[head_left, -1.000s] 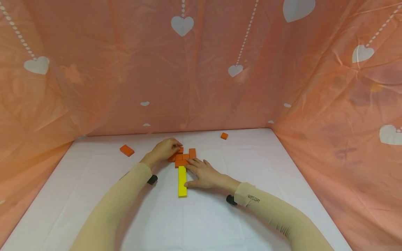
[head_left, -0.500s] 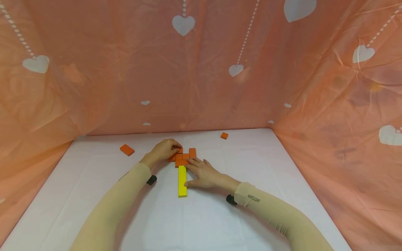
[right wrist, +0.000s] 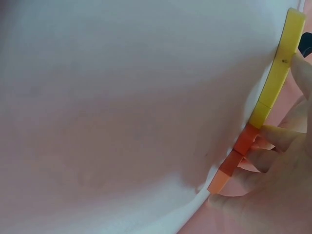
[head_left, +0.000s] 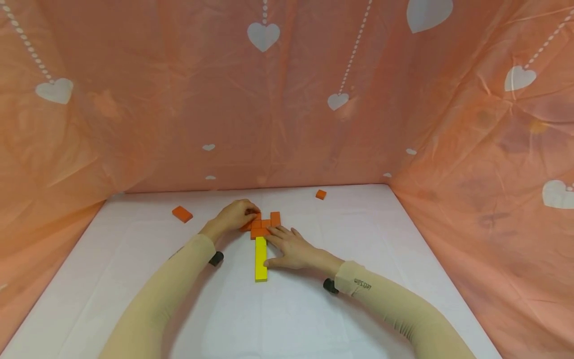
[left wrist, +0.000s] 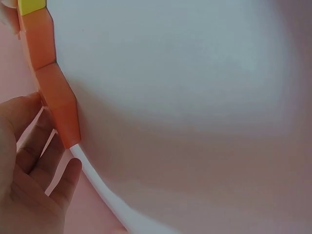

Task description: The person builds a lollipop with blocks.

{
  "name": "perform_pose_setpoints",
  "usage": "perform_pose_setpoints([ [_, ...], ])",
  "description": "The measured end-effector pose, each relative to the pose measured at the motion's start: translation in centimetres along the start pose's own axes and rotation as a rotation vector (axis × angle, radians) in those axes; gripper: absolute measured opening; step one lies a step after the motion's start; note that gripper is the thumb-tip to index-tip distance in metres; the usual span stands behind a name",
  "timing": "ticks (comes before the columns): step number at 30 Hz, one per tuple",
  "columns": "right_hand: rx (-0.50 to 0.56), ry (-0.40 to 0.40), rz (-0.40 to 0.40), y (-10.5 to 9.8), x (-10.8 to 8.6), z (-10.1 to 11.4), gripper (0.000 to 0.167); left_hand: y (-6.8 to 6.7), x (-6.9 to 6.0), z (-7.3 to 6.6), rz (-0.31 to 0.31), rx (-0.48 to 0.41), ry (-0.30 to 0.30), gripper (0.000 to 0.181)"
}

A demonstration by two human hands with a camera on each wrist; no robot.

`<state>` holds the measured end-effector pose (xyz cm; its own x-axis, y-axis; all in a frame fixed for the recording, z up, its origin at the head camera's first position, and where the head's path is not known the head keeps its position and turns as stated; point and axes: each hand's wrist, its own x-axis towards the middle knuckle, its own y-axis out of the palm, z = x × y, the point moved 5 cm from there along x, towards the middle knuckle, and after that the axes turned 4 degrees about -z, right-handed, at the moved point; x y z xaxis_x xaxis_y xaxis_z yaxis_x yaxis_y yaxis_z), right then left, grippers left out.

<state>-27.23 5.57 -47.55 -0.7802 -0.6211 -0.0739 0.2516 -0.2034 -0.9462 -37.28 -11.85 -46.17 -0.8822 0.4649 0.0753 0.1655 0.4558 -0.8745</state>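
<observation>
On white bench (head_left: 291,319), pinched orange block (head_left: 257,216) with left hand (head_left: 235,214), rested spread, ungrasping right hand (head_left: 293,251) against yellow strip (head_left: 261,259); probably needed gentle, square nudging.

We see a white tabletop (head_left: 291,319) bounded behind and on both sides by creased peach sheeting (head_left: 179,99), printed with pale hearts (head_left: 263,37) and dotted strings (head_left: 265,15).

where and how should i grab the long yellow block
Probably best near its free end, from above on the near side, pinching across the width: the long yellow block lies flat and narrow, while its far end meets a short yellow block.
</observation>
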Motion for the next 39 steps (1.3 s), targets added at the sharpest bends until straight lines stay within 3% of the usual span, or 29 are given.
perform_pose_setpoints([
  [17,0.015,-0.013,-0.005,0.1,0.1,0.1,0.083,-0.1,-0.3,0.1,-0.002,-0.015,-0.014,0.024],
  [23,0.010,-0.011,-0.010,0.0,0.3,0.0,0.083,-0.4,-0.4,0.3,-0.030,-0.019,-0.003,0.025],
  [29,0.013,-0.008,-0.016,0.0,0.5,-0.1,0.082,-0.9,-1.3,0.6,-0.085,-0.031,-0.017,0.028],
  [39,0.027,0.006,-0.027,-0.2,0.4,-0.1,0.081,-1.3,-3.7,0.4,-0.124,-0.036,-0.011,0.031],
])
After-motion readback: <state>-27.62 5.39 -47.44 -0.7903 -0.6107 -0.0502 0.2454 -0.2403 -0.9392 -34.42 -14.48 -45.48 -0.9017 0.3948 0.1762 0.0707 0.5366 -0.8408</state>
